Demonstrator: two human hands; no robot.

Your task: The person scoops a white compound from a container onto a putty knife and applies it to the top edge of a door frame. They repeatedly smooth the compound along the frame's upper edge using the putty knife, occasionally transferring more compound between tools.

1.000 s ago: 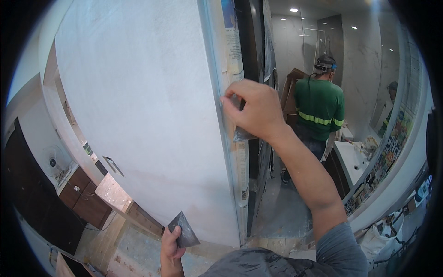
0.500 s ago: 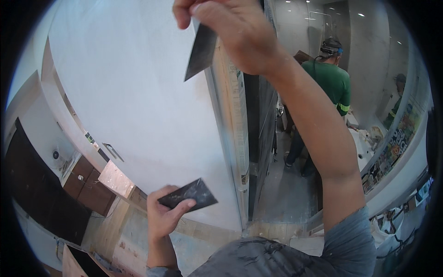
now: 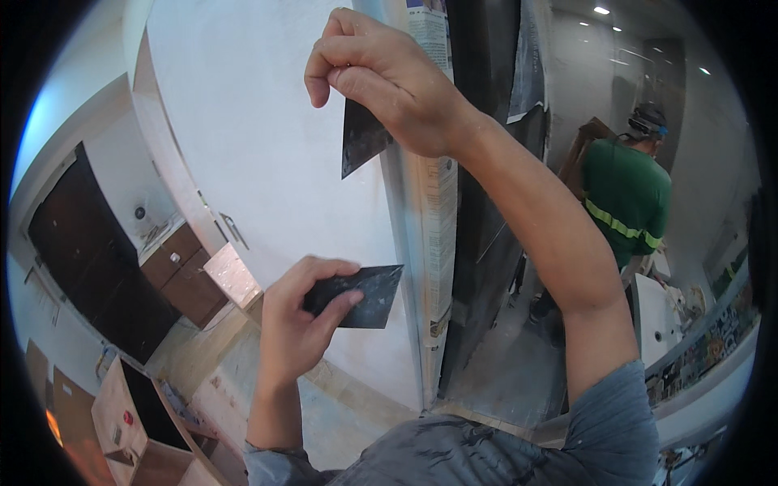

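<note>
My left hand (image 3: pixel 296 312) is closed round a flat dark scraper blade (image 3: pixel 373 300), thumb across its face, held at chest height. Pale smears mark this blade. Raised higher, my right hand (image 3: pixel 397 85) grips a second dark scraper blade (image 3: pixel 359 146), its pointed corner hanging down in front of the white wall (image 3: pixel 267 138). My fingers hide the upper part of that blade. Whether its edge touches the wall, I cannot tell. Beside the right hand runs the wall's vertical edge, with a strip of printed paper (image 3: pixel 440 235) along it.
A person in a green shirt (image 3: pixel 620 190) stands in the grey room at right, near a white basin (image 3: pixel 655 316). Far left is a dark door (image 3: pixel 89 251) beside a brown cabinet (image 3: pixel 190 271). An open wooden box (image 3: pixel 121 413) sits at lower left.
My view has turned, so the surroundings shift. My left hand has risen with its blade, which now lies more level. My right hand sits slightly lower in view, still gripping its blade.
</note>
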